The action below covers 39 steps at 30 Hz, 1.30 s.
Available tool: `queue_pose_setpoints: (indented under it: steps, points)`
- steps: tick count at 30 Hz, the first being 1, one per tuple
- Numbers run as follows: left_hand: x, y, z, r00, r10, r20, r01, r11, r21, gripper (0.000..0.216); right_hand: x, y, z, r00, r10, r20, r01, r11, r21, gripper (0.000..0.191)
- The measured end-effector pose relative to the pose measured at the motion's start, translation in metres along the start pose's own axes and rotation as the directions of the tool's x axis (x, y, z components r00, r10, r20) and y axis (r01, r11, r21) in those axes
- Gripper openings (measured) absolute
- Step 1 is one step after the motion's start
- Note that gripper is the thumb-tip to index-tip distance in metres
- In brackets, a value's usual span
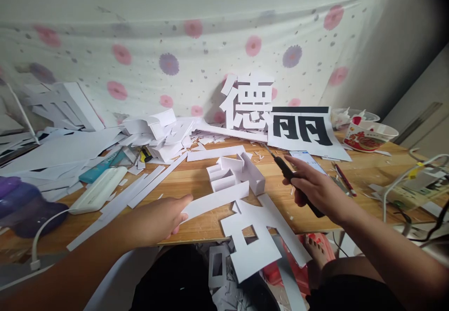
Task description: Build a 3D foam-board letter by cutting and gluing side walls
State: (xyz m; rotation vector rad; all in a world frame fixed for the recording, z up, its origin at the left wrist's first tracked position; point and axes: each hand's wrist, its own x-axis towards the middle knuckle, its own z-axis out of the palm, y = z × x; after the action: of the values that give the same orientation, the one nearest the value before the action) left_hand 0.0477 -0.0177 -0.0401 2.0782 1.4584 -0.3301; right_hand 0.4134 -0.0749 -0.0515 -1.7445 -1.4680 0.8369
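My left hand point(159, 220) pinches the near end of a long white foam-board strip point(217, 198) that lies across the wooden table point(196, 180). My right hand point(315, 189) is closed round the black handle of a craft knife point(286, 168), its blade pointing up and left. Between the hands stands a white three-dimensional character shape with raised walls point(235, 170). A flat white cut-out character point(254, 238) hangs over the table's near edge.
A standing white character point(247, 103) and a printed black-character sheet point(303, 131) lean at the back wall. Heaps of white offcuts point(105, 147) cover the left side. A red-patterned bowl point(368, 135), a phone point(307, 159), cables and a device sit at right.
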Motion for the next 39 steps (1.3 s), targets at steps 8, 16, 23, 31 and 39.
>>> queue_pose_setpoints:
  steps: [8, 16, 23, 31, 39]
  points:
    - [-0.001, 0.005, -0.005, 0.999, 0.041, 0.012, -0.042, 0.997, 0.063, 0.032, -0.085, -0.043, 0.039, 0.937, -0.026, 0.348, -0.187, 0.804, 0.564, 0.074]
    - [-0.003, 0.010, -0.003, 0.998, 0.055, -0.015, -0.053, 0.994, 0.094, 0.031, -0.102, -0.038, 0.075, 0.858, -0.033, 0.512, -0.337, 0.716, 0.611, 0.073]
    - [-0.005, 0.011, -0.004, 0.999, 0.042, -0.027, -0.039, 0.992, 0.118, 0.036, -0.103, -0.039, 0.087, 0.852, -0.046, 0.521, -0.323, 0.738, 0.593, 0.069]
    - [-0.002, 0.006, -0.002, 0.995, 0.092, -0.037, -0.086, 0.985, 0.150, 0.028, -0.096, -0.037, 0.089, 0.870, 0.006, 0.493, -0.312, 0.782, 0.540, 0.071]
    - [-0.006, 0.013, -0.005, 0.994, 0.102, -0.035, -0.099, 0.992, 0.080, 0.030, -0.098, -0.051, 0.082, 0.827, 0.032, 0.561, -0.461, 0.608, 0.646, 0.061]
